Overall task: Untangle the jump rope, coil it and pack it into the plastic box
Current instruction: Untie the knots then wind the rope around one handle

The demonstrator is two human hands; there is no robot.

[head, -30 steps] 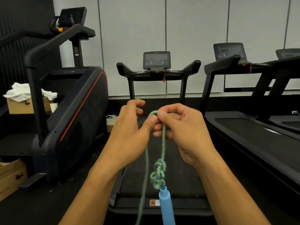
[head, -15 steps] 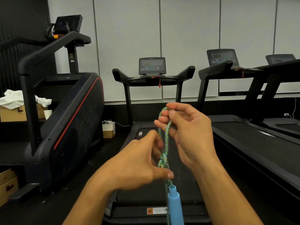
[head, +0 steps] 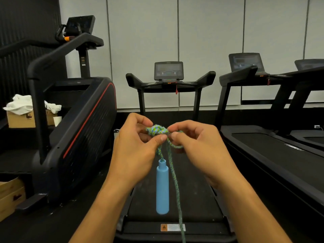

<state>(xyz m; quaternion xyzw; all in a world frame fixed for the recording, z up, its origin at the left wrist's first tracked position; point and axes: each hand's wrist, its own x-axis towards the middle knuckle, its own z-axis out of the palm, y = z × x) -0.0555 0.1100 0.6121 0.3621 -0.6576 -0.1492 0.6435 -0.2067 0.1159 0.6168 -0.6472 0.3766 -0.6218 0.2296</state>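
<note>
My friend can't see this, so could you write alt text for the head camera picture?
Two hands, left hand and right hand, pinch a knot in a green-and-blue jump rope at chest height. Its blue handle hangs below, above a black treadmill in a gym.

Straight ahead, a black treadmill (head: 171, 199) with a grey console screen (head: 168, 70) and a red safety cord (head: 176, 89) hanging below it; orange-and-white warning label (head: 172, 227) on its near end; to the right, 2 more treadmills, the nearer (head: 273, 155) with its own console (head: 246, 62), the farther (head: 310, 135) cut off at the edge; to the left, a black stair-climber machine (head: 82, 130) with a red trim line and a raised display (head: 81, 23); behind it, a cardboard box (head: 19, 119) topped with crumpled white cloth (head: 22, 103), a white paper cup (head: 57, 121) just beside; light wooden crates (head: 9, 195) at lower left; pale panelled wall (head: 143, 41) behind.
</note>
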